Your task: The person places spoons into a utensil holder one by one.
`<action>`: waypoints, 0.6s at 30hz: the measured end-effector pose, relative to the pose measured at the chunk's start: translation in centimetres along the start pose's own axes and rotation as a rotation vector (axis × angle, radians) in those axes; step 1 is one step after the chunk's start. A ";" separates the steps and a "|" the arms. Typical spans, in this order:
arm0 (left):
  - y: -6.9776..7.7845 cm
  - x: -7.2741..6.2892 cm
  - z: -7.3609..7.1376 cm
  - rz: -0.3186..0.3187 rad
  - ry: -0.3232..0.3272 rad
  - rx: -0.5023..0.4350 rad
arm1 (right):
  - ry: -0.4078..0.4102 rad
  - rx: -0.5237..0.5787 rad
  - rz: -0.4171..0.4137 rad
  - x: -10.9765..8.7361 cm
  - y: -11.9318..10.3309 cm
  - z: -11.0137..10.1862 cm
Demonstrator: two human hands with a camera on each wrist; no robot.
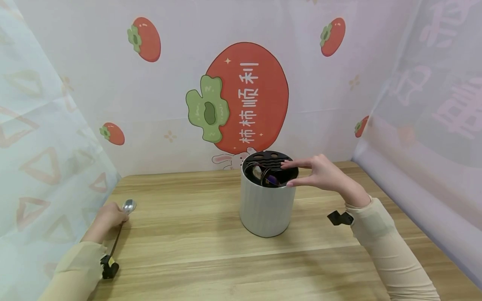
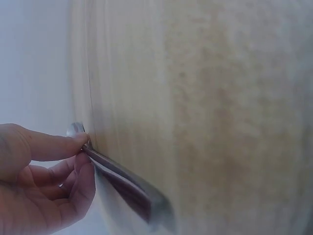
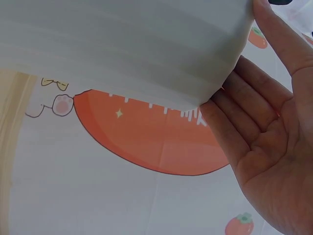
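A metal spoon (image 1: 129, 205) lies along the table's left side, its shiny bowl toward the back and its long handle running toward the front. My left hand (image 1: 110, 217) pinches it near the bowl; in the left wrist view thumb and finger close on the slim neck, and the spoon's handle (image 2: 128, 185) widens toward the camera. Further right stands a round white utensil holder (image 1: 266, 211) with a black slotted top. My right hand (image 1: 320, 172) holds it at the upper right, thumb at the front rim and fingers over the top. In the right wrist view the fingers reach behind its wall.
Inside the holder's front opening sit thin rimmed items and a purple piece (image 1: 272, 179). The wooden table (image 1: 188, 259) meets a white cloth backdrop (image 1: 180, 83) printed with persimmons. Cloth walls also border the left and right sides.
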State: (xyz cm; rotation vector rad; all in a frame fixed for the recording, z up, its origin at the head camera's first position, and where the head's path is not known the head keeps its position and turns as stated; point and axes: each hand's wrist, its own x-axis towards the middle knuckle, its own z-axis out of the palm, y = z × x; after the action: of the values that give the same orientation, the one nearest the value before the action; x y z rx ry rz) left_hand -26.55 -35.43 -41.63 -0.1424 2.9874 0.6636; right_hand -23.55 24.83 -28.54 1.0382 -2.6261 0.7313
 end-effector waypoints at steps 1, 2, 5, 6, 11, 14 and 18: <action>0.0 0.0 0.0 -0.002 -0.001 -0.005 | 0.000 0.001 -0.001 0.0 0.0 0.0; 0.1 0.0 0.0 -0.003 -0.005 -0.011 | 0.000 0.003 -0.002 0.0 0.0 0.0; 0.2 -0.1 0.0 -0.005 -0.011 -0.017 | -0.001 0.008 0.000 0.0 0.0 0.0; 0.2 -0.1 0.0 -0.003 -0.012 -0.015 | -0.001 0.010 0.002 0.0 0.0 0.0; 0.2 -0.1 -0.1 0.000 -0.025 -0.014 | 0.000 0.013 0.007 0.0 -0.1 0.0; 0.3 -0.3 -0.1 0.000 -0.020 -0.014 | -0.004 0.012 0.009 0.0 -0.1 0.0; 0.6 -0.4 -0.2 0.013 0.000 -0.037 | -0.005 0.017 0.012 -0.1 -0.1 0.0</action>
State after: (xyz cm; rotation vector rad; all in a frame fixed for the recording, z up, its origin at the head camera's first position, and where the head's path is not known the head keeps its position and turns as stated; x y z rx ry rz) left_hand -26.23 -34.96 -41.22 -0.1254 2.9796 0.7206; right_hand -23.42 24.79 -28.50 1.0316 -2.6370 0.7553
